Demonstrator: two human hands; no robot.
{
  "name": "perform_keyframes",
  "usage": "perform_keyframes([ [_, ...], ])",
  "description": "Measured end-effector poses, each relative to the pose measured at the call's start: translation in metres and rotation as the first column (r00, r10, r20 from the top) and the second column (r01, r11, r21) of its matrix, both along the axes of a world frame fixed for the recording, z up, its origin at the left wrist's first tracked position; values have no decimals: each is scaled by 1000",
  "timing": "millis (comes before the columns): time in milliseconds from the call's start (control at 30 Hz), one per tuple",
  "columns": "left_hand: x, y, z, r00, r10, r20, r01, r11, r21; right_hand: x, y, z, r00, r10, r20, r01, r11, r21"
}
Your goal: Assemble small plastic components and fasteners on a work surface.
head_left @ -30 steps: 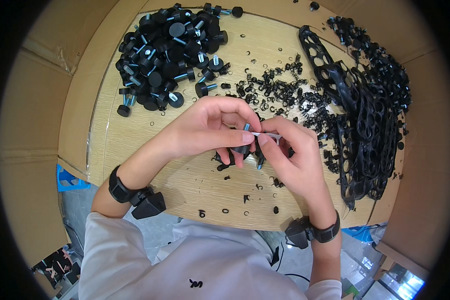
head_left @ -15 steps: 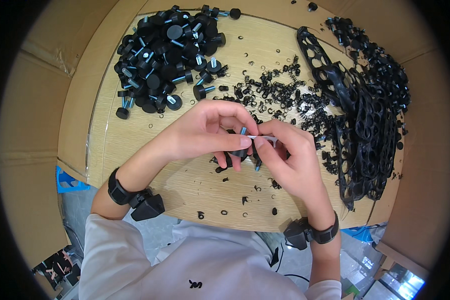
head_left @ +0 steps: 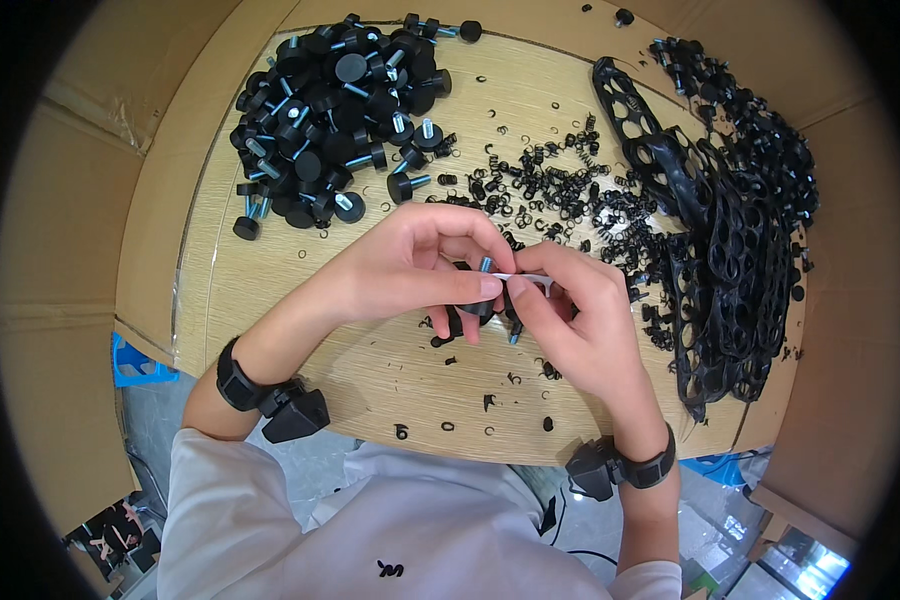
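The left hand (head_left: 425, 260) clamps its fingers on a bolt (head_left: 486, 266) as the right hand (head_left: 588, 300) pinches a white piece (head_left: 534, 279), black mesh (head_left: 715, 212) at their three o'clock.

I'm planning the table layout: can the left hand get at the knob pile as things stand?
Probably yes: the knob pile lies just beyond the left hand, with nothing tall between. That hand seems to pinch a knob, though, so its grip might need freeing first.

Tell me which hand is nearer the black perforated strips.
Right. The right hand is left of the black perforated strips, across a gap; the left hand is farther left, beyond the right hand.
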State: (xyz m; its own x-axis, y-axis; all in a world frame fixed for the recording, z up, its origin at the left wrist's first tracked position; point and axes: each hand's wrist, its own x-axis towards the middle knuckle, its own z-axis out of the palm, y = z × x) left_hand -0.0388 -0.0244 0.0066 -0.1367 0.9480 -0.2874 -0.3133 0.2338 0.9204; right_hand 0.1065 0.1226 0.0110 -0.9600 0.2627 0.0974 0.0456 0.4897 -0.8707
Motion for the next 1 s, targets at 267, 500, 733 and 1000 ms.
perform_keyframes([
  [267,0,0,-1,1000,-3,-12,3,1000,-3,0,0,0,1000,-3,9,3,1000,2],
  [500,-1,1,-2,1000,-5,-6,5,1000,-7,0,0,-1,1000,0,15,-1,1000,5],
  [733,0,1,0,1000,-8,-16,8,1000,-17,0,0,2,999,4,32,-4,1000,0],
  [1000,0,1,-1,1000,-7,-14,7,1000,-26,1,-1,1,999,5,37,-6,1000,16],
])
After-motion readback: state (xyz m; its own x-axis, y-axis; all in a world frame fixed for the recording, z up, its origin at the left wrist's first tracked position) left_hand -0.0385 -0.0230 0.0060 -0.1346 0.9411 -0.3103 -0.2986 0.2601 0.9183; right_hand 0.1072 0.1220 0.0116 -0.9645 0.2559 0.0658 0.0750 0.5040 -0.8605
